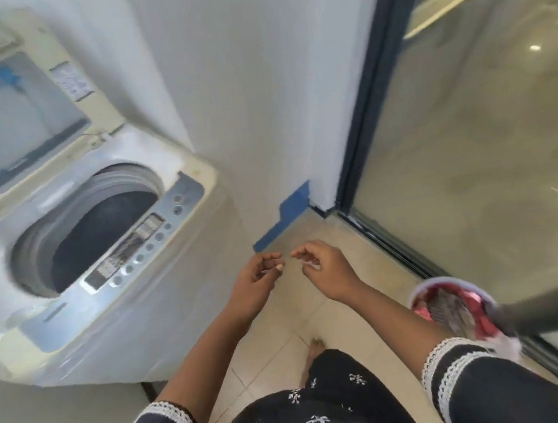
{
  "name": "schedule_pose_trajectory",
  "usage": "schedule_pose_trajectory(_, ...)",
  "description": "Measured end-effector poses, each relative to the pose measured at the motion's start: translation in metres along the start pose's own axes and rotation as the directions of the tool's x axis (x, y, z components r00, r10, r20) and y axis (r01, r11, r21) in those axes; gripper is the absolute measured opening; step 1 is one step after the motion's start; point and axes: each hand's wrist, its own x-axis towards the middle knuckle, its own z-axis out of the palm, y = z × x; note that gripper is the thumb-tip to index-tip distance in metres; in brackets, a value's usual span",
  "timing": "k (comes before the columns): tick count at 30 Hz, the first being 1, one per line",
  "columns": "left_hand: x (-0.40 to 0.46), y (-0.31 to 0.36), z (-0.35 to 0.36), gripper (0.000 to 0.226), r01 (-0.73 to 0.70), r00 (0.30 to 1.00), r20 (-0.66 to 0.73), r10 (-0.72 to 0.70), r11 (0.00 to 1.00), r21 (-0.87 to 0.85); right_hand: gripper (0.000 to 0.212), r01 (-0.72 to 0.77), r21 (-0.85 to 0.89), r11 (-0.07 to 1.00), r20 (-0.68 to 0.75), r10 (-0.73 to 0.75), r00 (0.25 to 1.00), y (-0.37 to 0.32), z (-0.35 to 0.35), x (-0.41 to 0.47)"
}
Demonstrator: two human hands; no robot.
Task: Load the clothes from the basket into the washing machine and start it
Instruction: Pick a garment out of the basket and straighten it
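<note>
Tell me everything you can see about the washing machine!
The washing machine is a cream-white top-loader that looks like plastic, a bit yellowed at its edges. It stands on the floor against the white wall, left of the person. Its lid is flipped up and back, with a see-through window and small stickers. The round drum is open and looks dark inside; no clothes show in it. Along the front edge runs a grey control panel with round buttons and little displays. Neither hand touches it.
</note>
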Motion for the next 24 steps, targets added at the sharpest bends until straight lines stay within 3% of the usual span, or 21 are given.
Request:
schedule_pose_trajectory(6, 0.001, 0.017, 0.106, 0.021, -0.031, 0.972, 0.237, 0.002, 0.992, 0.123, 0.037, -0.225, 0.095, 0.97, -0.147, 0.237, 0.96, 0.075, -0.084, -0.081)
schedule_pose_trajectory(10, -0.003, 0.021, 0.184, 0.019, -0.018, 0.931, 0.359, -0.067, 0.974, 0.227, 0.034, -0.369, 0.135, 0.919, -0.158, 0.388, 0.908, 0.132, -0.135, -0.136)
schedule_pose_trajectory(16, 0.001, 0.019, 0.311, 0.023, -0.017, 0.848, 0.49, -0.204, 0.912, 0.409, 0.031, -0.531, 0.129, 0.838, -0.035, 0.539, 0.842, 0.22, -0.203, -0.22)
schedule_pose_trajectory(24, 0.0, -0.009, 0.437, 0.022, 0.065, 0.791, 0.488, -0.368, 0.844, 0.532, 0.037, -0.681, -0.061, 0.729, 0.149, 0.682, 0.716, 0.327, -0.271, -0.28)
